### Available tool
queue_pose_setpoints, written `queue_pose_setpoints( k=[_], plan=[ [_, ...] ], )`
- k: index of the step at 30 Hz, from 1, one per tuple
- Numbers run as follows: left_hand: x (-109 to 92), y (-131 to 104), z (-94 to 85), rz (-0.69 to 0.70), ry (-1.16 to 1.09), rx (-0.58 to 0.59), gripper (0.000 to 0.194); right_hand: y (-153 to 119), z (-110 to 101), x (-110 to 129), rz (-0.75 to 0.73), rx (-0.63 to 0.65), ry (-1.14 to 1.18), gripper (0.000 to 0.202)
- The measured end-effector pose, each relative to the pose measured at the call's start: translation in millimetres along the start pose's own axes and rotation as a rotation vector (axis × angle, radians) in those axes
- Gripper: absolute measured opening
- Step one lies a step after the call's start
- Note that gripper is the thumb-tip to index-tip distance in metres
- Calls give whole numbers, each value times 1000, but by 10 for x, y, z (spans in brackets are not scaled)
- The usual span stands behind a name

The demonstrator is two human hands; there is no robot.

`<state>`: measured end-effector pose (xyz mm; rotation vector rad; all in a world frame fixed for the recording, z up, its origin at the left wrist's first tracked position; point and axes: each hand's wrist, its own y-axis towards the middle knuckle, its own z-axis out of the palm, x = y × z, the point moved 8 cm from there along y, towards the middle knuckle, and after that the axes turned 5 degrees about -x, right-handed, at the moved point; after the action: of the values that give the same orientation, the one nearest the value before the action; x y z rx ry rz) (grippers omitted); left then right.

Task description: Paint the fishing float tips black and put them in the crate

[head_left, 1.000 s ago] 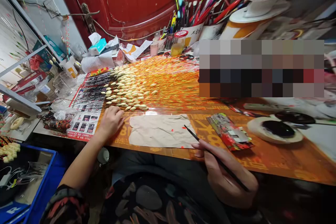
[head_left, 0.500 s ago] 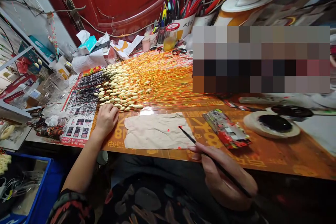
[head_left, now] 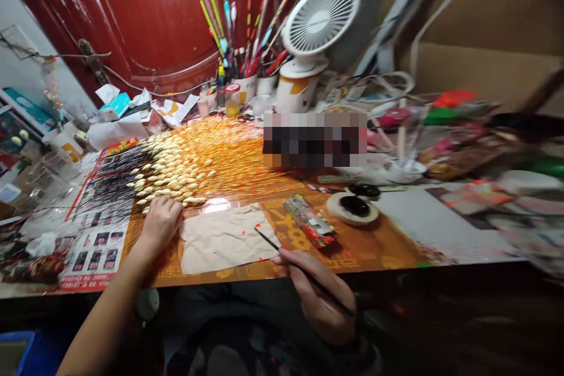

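Note:
My right hand (head_left: 319,291) grips a thin dark brush (head_left: 268,239), whose tip is over the right part of a creased beige cloth (head_left: 220,241) with a few small red spots. At the near edge of many thin sticks with pale oval bodies (head_left: 170,167) rests my left hand (head_left: 163,220). Its fingers are curled, and what they hold, if anything, is hidden. The sticks have dark ends on the left and orange-yellow ends (head_left: 238,153) on the right.
Right of the cloth are a paint-stained block (head_left: 309,220) and a round dish with black contents (head_left: 355,205). A white fan (head_left: 321,17), a jar (head_left: 232,101) and brush cups (head_left: 245,88) stand behind. Clutter lies at both sides.
The view has swung to the right, so the table and both hands appear further left, and more of the right side shows. Both hands keep nearly the same places relative to the cloth.

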<state>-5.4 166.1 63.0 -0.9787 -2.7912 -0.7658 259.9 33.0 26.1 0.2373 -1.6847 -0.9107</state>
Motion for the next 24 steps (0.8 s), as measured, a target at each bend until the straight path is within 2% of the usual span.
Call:
queue_pose_setpoints(
  k=[6,10,15,19,24],
  plan=[
    [114,188,68,-2,29,-45,20,58,16,18,-14,11,29,32],
    [83,213,-12,-12,-4,-89,20,93,16,70,-37,2,36,35],
    [-135,119,-219,43,-115,-150,11,84,54,138,-136,92,27,43],
    [-390,-24,-367,76,-224,-228,18,66,104,187,-231,186,-32,52],
    [-633,-196,-454,61,-276,-282,25,113,131,248,-356,162,-165,60]
  ],
)
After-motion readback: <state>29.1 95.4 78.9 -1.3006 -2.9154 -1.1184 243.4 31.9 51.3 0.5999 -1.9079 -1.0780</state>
